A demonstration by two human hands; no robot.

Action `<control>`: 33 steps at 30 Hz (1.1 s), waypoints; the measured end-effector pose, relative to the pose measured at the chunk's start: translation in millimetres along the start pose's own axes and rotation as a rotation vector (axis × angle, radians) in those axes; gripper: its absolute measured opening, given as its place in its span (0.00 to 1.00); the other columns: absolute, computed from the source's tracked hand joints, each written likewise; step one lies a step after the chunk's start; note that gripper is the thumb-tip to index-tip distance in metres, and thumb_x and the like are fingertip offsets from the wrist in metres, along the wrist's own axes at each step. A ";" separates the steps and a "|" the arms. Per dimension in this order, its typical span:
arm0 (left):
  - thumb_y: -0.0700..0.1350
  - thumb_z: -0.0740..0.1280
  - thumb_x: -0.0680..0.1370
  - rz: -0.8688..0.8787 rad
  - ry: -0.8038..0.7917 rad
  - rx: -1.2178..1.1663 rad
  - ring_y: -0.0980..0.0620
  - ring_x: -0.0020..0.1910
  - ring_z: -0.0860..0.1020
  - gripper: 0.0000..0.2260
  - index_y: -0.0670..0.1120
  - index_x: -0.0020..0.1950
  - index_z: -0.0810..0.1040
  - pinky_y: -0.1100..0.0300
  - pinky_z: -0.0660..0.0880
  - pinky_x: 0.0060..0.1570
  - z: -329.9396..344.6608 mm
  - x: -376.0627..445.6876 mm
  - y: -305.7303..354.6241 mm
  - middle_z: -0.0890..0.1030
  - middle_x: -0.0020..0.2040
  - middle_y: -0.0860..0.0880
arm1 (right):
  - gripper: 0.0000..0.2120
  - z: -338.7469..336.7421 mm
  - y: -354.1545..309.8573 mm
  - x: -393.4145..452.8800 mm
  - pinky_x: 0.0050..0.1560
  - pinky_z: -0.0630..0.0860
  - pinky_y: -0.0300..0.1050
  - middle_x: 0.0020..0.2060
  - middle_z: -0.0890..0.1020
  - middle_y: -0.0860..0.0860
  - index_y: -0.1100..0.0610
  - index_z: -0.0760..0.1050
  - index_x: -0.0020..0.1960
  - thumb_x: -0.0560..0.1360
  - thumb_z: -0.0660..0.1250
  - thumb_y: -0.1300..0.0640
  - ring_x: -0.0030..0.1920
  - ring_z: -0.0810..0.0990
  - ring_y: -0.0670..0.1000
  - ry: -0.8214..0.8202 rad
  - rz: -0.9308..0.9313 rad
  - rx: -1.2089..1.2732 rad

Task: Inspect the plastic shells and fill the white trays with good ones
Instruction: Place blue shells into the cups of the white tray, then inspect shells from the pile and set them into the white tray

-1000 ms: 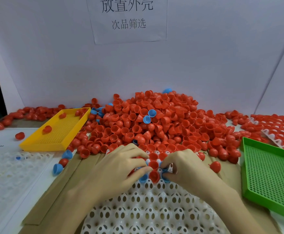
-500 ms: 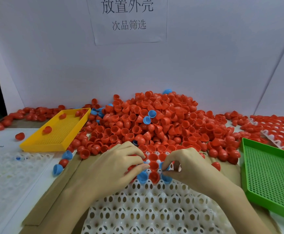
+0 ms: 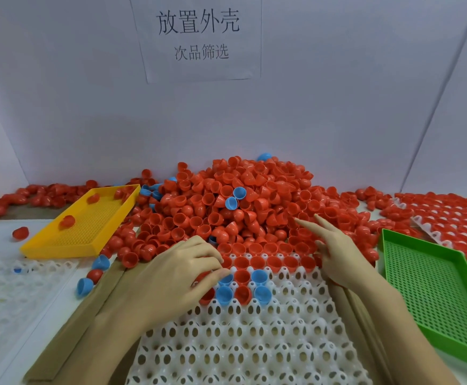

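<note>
Hands apart: my left hand (image 3: 182,269) pinches a blue shell (image 3: 226,279) into the white tray (image 3: 243,343) at frame centre; right hand (image 3: 335,251) spread, empty. Seat it fully, rim up.

red and blue shells (image 3: 243,207) heaped behind a white tray (image 3: 243,337)
tray's far rows hold shells, open side up; near rows empty.

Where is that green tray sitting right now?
In the head view the green tray lies at the table's right edge, just right of the right hand, with a shell-filled white tray behind it.
</note>
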State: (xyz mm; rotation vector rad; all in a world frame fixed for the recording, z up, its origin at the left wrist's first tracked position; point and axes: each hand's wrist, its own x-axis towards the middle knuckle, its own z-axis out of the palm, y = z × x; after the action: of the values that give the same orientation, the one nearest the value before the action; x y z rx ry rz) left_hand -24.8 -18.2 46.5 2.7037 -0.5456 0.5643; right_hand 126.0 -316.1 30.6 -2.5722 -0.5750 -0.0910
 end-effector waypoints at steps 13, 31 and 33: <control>0.61 0.55 0.83 -0.013 -0.008 0.001 0.64 0.56 0.76 0.23 0.53 0.53 0.87 0.68 0.74 0.59 -1.9 0.8 1.6 0.81 0.52 0.63 | 0.23 12.2 18.8 11.6 0.55 0.81 0.50 0.51 0.82 0.48 0.46 0.79 0.64 0.77 0.69 0.69 0.52 0.81 0.51 0.308 -0.009 0.045; 0.62 0.53 0.81 -0.132 0.042 0.059 0.62 0.53 0.76 0.25 0.53 0.53 0.87 0.64 0.80 0.50 -7.4 -0.1 0.1 0.79 0.50 0.62 | 0.20 3.6 16.2 8.9 0.54 0.82 0.49 0.50 0.82 0.49 0.53 0.80 0.64 0.76 0.69 0.68 0.50 0.81 0.50 0.366 0.145 0.141; 0.60 0.57 0.82 -0.133 0.036 0.073 0.62 0.54 0.76 0.21 0.53 0.53 0.86 0.63 0.80 0.51 -7.2 -0.7 -1.0 0.79 0.50 0.62 | 0.18 1.0 17.2 7.9 0.49 0.78 0.40 0.48 0.81 0.47 0.53 0.81 0.63 0.77 0.69 0.68 0.47 0.80 0.46 0.380 0.140 0.151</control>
State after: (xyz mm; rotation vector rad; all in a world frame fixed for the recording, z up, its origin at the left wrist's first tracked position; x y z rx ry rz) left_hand -27.2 -14.3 52.3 2.7673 -0.3385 0.6060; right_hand 140.2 -326.1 23.2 -2.3550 -0.2480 -0.4586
